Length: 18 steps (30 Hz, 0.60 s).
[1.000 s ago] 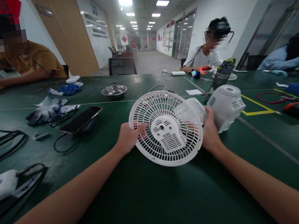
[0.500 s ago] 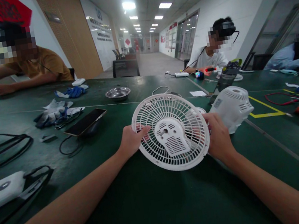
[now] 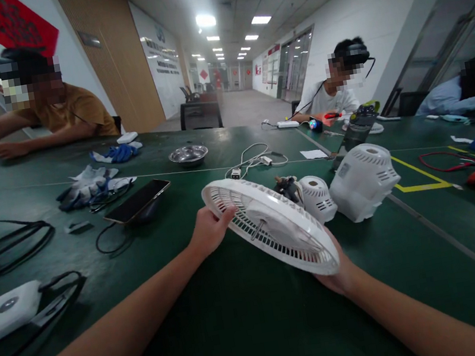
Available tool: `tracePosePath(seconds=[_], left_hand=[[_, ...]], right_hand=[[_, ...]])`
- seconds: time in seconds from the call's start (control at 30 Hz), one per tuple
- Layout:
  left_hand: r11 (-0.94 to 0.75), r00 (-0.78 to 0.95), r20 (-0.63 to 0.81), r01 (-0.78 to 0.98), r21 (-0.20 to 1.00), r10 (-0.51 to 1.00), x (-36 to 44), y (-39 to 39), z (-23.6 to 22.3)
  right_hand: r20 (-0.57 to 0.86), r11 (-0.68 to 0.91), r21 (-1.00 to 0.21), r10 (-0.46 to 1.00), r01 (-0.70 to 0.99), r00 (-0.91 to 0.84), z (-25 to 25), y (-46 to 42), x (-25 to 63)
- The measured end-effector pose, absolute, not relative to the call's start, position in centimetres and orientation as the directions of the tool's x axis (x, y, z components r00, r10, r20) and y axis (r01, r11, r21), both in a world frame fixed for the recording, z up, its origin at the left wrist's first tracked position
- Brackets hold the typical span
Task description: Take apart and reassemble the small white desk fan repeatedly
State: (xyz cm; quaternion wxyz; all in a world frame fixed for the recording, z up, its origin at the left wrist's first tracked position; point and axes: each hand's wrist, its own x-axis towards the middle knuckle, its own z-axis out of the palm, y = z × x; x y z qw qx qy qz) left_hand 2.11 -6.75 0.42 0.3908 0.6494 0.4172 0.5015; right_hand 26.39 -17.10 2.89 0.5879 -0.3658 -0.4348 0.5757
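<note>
A round white fan grille (image 3: 280, 219) is held tilted above the green table, its hollow side with a thin metal shaft (image 3: 258, 230) partly facing me. My left hand (image 3: 209, 229) grips the rim at the left, thumb over the edge. At the lower right, my right hand (image 3: 337, 270) holds the rim from beneath; most of its fingers are hidden behind the grille. Just beyond it stand a small white vented housing (image 3: 318, 198) and a larger white fan housing (image 3: 364, 182). A dark motor-like part (image 3: 288, 188) shows between grille and small housing.
A white cable (image 3: 257, 160) and a metal bowl (image 3: 189, 155) lie farther back. To the left are a phone (image 3: 138, 201), gloves (image 3: 90, 186) and a white power bank-like box (image 3: 6, 311). A dark bottle (image 3: 356, 129) stands behind the housings. Co-workers sit across the table.
The grille has been tipped over from its slotted back face to its hollow side with the shaft. My right hand has moved lower, under the rim, uncovering the small housing.
</note>
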Motion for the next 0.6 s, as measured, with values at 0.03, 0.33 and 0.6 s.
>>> tracePosePath(seconds=[0.03,0.33,0.6], left_hand=[[-0.308,0.215,0.28,0.11,0.945,0.936,2.0,-6.3,0.2],[0.181,0.495,0.01,-0.336,0.924,0.869,0.3,-4.5,0.2],[0.51,0.506,-0.277,-0.409,0.757,0.817,0.9,-5.0,1.5]], right_hand=[[0.056,0.061,-0.926,0.998,-0.371,0.025,3.0,-16.8,26.5],[0.178,0.212,-0.971,0.951,-0.111,0.252,2.8,-14.4,28.8],[0.471,0.417,-0.654,0.877,0.631,-0.091,2.3,-14.1,28.5]])
